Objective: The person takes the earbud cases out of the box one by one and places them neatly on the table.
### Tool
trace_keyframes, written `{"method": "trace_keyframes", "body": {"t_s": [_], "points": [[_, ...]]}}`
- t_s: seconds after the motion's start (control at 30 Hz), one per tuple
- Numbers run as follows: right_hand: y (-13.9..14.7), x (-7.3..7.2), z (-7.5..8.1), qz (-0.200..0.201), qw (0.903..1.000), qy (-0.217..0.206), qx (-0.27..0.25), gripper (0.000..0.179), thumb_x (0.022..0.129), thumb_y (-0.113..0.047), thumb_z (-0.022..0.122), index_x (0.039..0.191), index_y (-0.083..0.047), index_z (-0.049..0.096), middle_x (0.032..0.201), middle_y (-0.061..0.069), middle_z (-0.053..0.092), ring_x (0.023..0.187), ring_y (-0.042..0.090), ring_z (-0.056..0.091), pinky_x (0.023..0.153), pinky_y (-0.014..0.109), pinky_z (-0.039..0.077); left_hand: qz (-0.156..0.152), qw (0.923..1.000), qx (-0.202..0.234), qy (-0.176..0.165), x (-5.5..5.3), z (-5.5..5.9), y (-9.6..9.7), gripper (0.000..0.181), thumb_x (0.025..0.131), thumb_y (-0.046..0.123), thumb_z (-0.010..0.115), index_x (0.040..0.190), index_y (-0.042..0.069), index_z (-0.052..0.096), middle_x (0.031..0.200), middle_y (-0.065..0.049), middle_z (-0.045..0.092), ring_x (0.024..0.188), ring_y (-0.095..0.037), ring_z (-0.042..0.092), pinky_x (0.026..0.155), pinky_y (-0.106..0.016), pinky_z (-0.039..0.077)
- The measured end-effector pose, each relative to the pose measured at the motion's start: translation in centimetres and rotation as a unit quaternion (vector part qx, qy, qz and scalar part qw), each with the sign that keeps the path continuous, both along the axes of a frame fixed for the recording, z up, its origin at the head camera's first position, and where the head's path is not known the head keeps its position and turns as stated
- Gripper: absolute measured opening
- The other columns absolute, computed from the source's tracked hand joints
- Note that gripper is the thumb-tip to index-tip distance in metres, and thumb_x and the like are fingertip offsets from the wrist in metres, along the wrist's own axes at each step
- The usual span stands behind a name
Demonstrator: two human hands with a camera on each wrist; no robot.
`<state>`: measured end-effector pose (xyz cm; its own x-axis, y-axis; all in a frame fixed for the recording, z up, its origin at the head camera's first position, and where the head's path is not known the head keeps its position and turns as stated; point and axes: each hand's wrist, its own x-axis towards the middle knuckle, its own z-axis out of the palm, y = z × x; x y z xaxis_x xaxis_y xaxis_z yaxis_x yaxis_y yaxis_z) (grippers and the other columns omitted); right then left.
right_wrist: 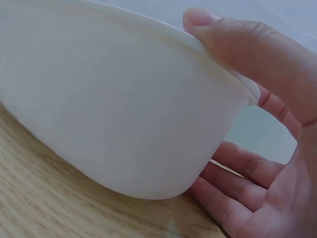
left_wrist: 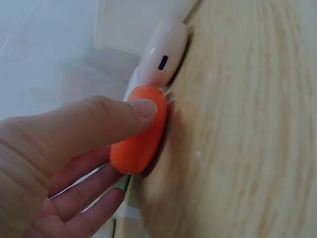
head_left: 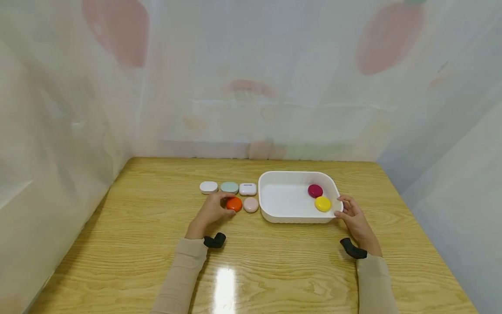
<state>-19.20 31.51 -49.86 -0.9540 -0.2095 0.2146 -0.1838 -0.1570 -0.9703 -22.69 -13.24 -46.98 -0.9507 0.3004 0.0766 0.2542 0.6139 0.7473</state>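
Note:
My left hand [head_left: 212, 210] pinches a glossy orange round case [head_left: 234, 204] between thumb and fingers. In the left wrist view the thumb lies across the face of the orange case [left_wrist: 139, 144], close over the wood. A pink round earbud case [head_left: 251, 204] with a charging port sits right beside it. My right hand [head_left: 354, 220] grips the right end of a white tray [head_left: 300, 219]. The right wrist view shows its thumb on the rim of the tray [right_wrist: 129, 114] and the other fingers around the corner. Inside the tray lie a dark red round case [head_left: 315, 190] and a yellow one [head_left: 323, 203].
Behind the orange case stand a white oval case [head_left: 208, 187], a pale green case [head_left: 229, 187] and a white earbud case [head_left: 248, 189] in a row. They rest on a wooden table [head_left: 274, 270], left of the tray. A patterned curtain [head_left: 251, 87] hangs beyond the table's back edge.

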Motion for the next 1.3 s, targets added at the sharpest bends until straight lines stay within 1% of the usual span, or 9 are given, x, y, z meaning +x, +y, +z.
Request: {"method": "trace_keyframes", "body": {"t_s": [0.17, 0.33, 0.5, 0.67, 0.73, 0.9, 1.13, 1.2, 1.3], "points": [[0.1, -0.1, 0.0, -0.003, 1.0, -0.001, 0.008, 0.036, 0.093, 0.005, 0.055, 0.123, -0.01, 0.046, 0.126, -0.007, 0.051, 0.105, -0.002, 0.057, 0.085, 0.009, 0.053, -0.001, 0.9997, 0.014, -0.021, -0.2, 0.3, -0.2, 0.049, 0.077, 0.003, 0.078, 0.123, 0.0, 0.064, 0.125, -0.019, 0.065, 0.119, -0.032, 0.06, 0.105, -0.045, 0.049], [-0.1, -0.2, 0.2, -0.008, 0.9998, 0.005, 0.016, 0.036, 0.091, 0.005, 0.057, 0.121, -0.013, 0.049, 0.123, -0.009, 0.053, 0.102, -0.002, 0.058, 0.083, 0.009, 0.054, -0.005, 0.9999, 0.006, -0.009, -0.4, 0.3, -0.3, 0.047, 0.077, 0.003, 0.078, 0.121, -0.002, 0.064, 0.124, -0.02, 0.065, 0.119, -0.033, 0.06, 0.105, -0.045, 0.049], [-0.3, -0.2, 0.1, -0.012, 0.9997, 0.007, 0.021, 0.036, 0.09, 0.005, 0.059, 0.121, -0.012, 0.05, 0.122, -0.01, 0.054, 0.103, -0.001, 0.057, 0.083, 0.009, 0.053, -0.005, 1.0, 0.0, -0.004, -0.4, 0.2, -0.3, 0.045, 0.077, 0.005, 0.078, 0.12, 0.0, 0.066, 0.123, -0.018, 0.066, 0.117, -0.032, 0.06, 0.105, -0.047, 0.048], [-0.2, -0.3, -0.1, -0.024, 0.9985, -0.003, 0.05, 0.036, 0.09, 0.002, 0.06, 0.12, -0.015, 0.049, 0.122, -0.011, 0.052, 0.103, -0.003, 0.055, 0.084, 0.008, 0.052, -0.002, 1.0, -0.009, -0.002, -0.3, 0.3, -0.3, 0.045, 0.078, 0.008, 0.078, 0.121, 0.002, 0.066, 0.122, -0.017, 0.067, 0.116, -0.031, 0.061, 0.104, -0.047, 0.049], [-0.2, -0.3, -0.2, -0.025, 0.998, -0.006, 0.058, 0.036, 0.091, 0.002, 0.06, 0.121, -0.016, 0.049, 0.122, -0.011, 0.051, 0.102, -0.003, 0.055, 0.083, 0.007, 0.052, 0.001, 0.9999, -0.008, -0.008, -0.3, 0.4, -0.2, 0.046, 0.078, 0.009, 0.078, 0.122, 0.002, 0.065, 0.124, -0.016, 0.066, 0.118, -0.032, 0.061, 0.105, -0.047, 0.048], [-0.1, -0.3, -0.5, -0.024, 0.9979, -0.006, 0.059, 0.036, 0.091, 0.001, 0.06, 0.121, -0.015, 0.048, 0.123, -0.01, 0.051, 0.101, -0.003, 0.055, 0.083, 0.007, 0.052, 0.001, 0.9998, 0.007, -0.017, 0.0, 1.0, -0.2, 0.048, 0.079, 0.011, 0.078, 0.124, 0.003, 0.064, 0.129, -0.016, 0.064, 0.126, -0.033, 0.056, 0.108, -0.048, 0.046], [-0.1, -0.3, -0.6, -0.027, 0.9978, -0.007, 0.06, 0.036, 0.09, 0.001, 0.061, 0.119, -0.017, 0.049, 0.122, -0.01, 0.052, 0.101, -0.004, 0.056, 0.083, 0.008, 0.052, -0.004, 0.999, 0.04, -0.016, 0.5, 2.1, 0.3, 0.047, 0.082, 0.01, 0.075, 0.126, 0.0, 0.062, 0.13, -0.017, 0.063, 0.127, -0.035, 0.055, 0.109, -0.05, 0.044], [-0.1, -0.3, -0.5, -0.024, 0.998, -0.005, 0.059, 0.036, 0.091, 0.001, 0.061, 0.12, -0.018, 0.049, 0.122, -0.011, 0.052, 0.101, -0.003, 0.056, 0.083, 0.008, 0.053, -0.012, 0.9986, 0.051, -0.009, 0.5, 2.5, 0.6, 0.046, 0.083, 0.011, 0.074, 0.126, -0.001, 0.061, 0.129, -0.018, 0.064, 0.125, -0.036, 0.056, 0.108, -0.051, 0.045], [-0.1, -0.3, -0.4, -0.019, 0.9986, 0.001, 0.049, 0.036, 0.091, 0.002, 0.06, 0.12, -0.016, 0.049, 0.122, -0.011, 0.053, 0.101, -0.003, 0.056, 0.082, 0.008, 0.053, -0.028, 0.9973, 0.065, 0.017, 0.5, 2.9, 1.5, 0.043, 0.084, 0.011, 0.074, 0.123, -0.001, 0.063, 0.126, -0.018, 0.065, 0.123, -0.035, 0.058, 0.106, -0.049, 0.048]]}}
